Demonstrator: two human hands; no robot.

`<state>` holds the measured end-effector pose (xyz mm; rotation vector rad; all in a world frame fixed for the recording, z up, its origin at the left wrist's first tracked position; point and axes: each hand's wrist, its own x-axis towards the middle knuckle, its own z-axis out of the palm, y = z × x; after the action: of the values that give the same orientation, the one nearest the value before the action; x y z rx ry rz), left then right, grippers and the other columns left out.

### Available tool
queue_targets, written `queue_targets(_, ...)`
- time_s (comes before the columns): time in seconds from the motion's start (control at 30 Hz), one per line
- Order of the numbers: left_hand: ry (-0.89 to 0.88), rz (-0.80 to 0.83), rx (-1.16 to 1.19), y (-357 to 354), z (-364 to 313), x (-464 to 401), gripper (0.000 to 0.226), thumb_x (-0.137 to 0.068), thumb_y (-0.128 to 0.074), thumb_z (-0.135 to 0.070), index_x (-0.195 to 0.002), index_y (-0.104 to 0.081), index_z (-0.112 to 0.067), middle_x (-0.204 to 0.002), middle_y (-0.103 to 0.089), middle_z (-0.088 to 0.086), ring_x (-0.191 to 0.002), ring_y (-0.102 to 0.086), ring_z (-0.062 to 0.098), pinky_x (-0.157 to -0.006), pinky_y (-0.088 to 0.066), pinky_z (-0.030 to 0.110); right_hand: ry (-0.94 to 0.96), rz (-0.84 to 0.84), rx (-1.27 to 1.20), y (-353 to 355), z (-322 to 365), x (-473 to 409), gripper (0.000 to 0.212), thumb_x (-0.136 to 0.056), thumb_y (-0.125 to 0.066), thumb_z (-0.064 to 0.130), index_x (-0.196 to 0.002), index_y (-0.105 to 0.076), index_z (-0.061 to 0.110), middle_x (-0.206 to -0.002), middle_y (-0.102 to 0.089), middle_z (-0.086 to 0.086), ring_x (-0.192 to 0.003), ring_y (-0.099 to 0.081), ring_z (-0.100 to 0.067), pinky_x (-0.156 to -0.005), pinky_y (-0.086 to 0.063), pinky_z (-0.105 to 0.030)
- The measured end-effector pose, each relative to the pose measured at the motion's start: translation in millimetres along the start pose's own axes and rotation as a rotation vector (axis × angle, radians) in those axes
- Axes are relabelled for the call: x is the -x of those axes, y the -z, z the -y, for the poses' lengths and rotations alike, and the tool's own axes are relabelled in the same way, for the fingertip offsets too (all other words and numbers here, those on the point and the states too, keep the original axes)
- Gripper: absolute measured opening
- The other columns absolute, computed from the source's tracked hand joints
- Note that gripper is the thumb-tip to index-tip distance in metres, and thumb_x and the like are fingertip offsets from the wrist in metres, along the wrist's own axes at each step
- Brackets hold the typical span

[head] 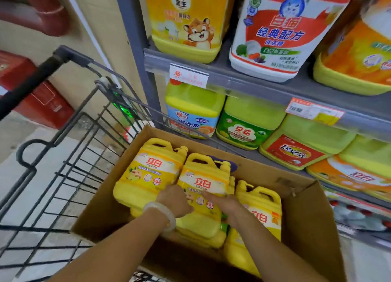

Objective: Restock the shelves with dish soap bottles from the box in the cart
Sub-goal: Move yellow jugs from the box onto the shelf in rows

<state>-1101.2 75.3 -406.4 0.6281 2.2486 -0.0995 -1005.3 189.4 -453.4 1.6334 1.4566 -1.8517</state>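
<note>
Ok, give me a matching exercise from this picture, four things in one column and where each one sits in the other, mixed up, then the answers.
Things:
1. white jug with the cat logo
2. yellow jug with the tiger cartoon
3. middle yellow dish soap jug
4. pale bangle

Places:
A. in the cardboard box, under both hands
B. upper shelf, beside the grey upright post
C. on the left wrist
D. upper shelf, between a yellow jug and an orange one

Pairs: 1-D, 2-B, 3-A, 4-C

Both the left hand and the right hand are on the middle jug.
</note>
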Motion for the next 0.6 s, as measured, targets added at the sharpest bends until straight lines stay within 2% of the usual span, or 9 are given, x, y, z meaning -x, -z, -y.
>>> queue_targets(0.07,-0.023,0.037,-0.048,-3,-2,0,0.068,-0.087,-0.056,-0.048,-0.136,-0.036,-0.006,-0.144,-0.033,0.012,-0.134,-0.033,0.025,-0.105,-0.036,0.032,0.0,0.024,-0.043,4,-6,0,0.078,-0.062,-0.085,0.036,-0.127,-0.051,0.01,-0.124,-0.061,-0.005,-0.103,-0.059,-0.021,-0.073,-0.049,-0.033)
queue_targets(0.1,-0.037,0.061,-0.056,-7,-3,-2,0.074,-0.086,-0.057,-0.05,-0.14,-0.032,-0.005,-0.15,-0.024,0.012,-0.137,-0.028,0.026,-0.108,-0.034,0.034,0.0,0.028,-0.063,6,-10,-2,0.082,-0.058,-0.087,0.038,-0.127,-0.052,0.011,-0.121,-0.062,-0.003,-0.101,-0.06,-0.02,-0.074,-0.05,-0.033)
queue_targets(0.17,-0.051,0.117,-0.001,-15,-5,-8,0.087,-0.082,-0.062,-0.052,-0.144,-0.024,-0.006,-0.154,-0.017,0.011,-0.139,-0.028,0.026,-0.109,-0.034,0.035,-0.032,0.035,-0.052,11,-15,2,0.083,-0.055,-0.088,0.039,-0.125,-0.053,0.011,-0.12,-0.061,-0.001,-0.112,-0.057,-0.022,-0.084,-0.047,-0.036)
queue_targets(0.27,-0.042,0.231,0.297,-27,-2,-21,0.095,-0.077,-0.075,-0.037,-0.146,-0.017,-0.005,-0.147,-0.036,0.006,-0.134,-0.039,0.022,-0.109,-0.036,0.033,-0.046,0.04,-0.094,16,-24,4,0.086,-0.052,-0.089,0.039,-0.125,-0.053,0.011,-0.123,-0.061,-0.002,-0.116,-0.054,-0.023,-0.09,-0.044,-0.038)
queue_targets(0.3,-0.022,0.253,0.434,-31,1,-27,0.098,-0.072,-0.08,-0.03,-0.145,-0.021,-0.007,-0.142,-0.043,0.004,-0.132,-0.043,0.022,-0.109,-0.037,0.034,-0.041,0.043,-0.132,16,-27,4,0.082,-0.053,-0.089,0.036,-0.121,-0.053,0.009,-0.118,-0.062,-0.002,-0.111,-0.056,-0.022,-0.091,-0.046,-0.038)
queue_targets(0.37,0.017,0.273,0.552,-34,6,-33,0.088,-0.062,-0.087,-0.028,-0.136,-0.043,-0.011,-0.132,-0.056,0.002,-0.123,-0.052,0.02,-0.105,-0.041,0.034,-0.029,0.031,-0.216,14,-28,8,0.072,-0.059,-0.088,0.028,-0.116,-0.049,0.009,-0.111,-0.062,-0.004,-0.099,-0.058,-0.022,-0.082,-0.05,-0.036)
queue_targets(0.43,0.051,0.306,0.537,-38,12,-34,0.081,-0.057,-0.088,-0.037,-0.127,-0.056,-0.012,-0.127,-0.061,0.001,-0.118,-0.056,0.019,-0.101,-0.044,0.03,-0.015,0.037,-0.275,11,-30,8,0.089,-0.049,-0.093,0.029,-0.122,-0.047,0.005,-0.117,-0.063,-0.009,-0.098,-0.062,-0.024,-0.071,-0.054,-0.034)
queue_targets(0.53,0.102,0.338,0.606,-45,15,-29,0.124,-0.025,-0.09,-0.055,-0.132,-0.048,-0.009,-0.13,-0.059,0.002,-0.118,-0.056,0.021,-0.101,-0.046,0.035,0.045,0.02,-0.308,15,-36,12,0.098,-0.04,-0.095,0.029,-0.122,-0.049,0.002,-0.116,-0.065,-0.01,-0.099,-0.066,-0.026,-0.072,-0.058,-0.04)
queue_targets(0.6,0.099,0.315,0.739,-52,13,-22,0.137,-0.012,-0.09,-0.052,-0.132,-0.042,-0.007,-0.128,-0.059,0.004,-0.118,-0.056,0.024,-0.1,-0.048,0.04,0.083,0.01,-0.301,23,-39,20,0.104,-0.031,-0.096,0.033,-0.121,-0.052,0.007,-0.114,-0.067,-0.008,-0.099,-0.066,-0.025,-0.082,-0.057,-0.044)
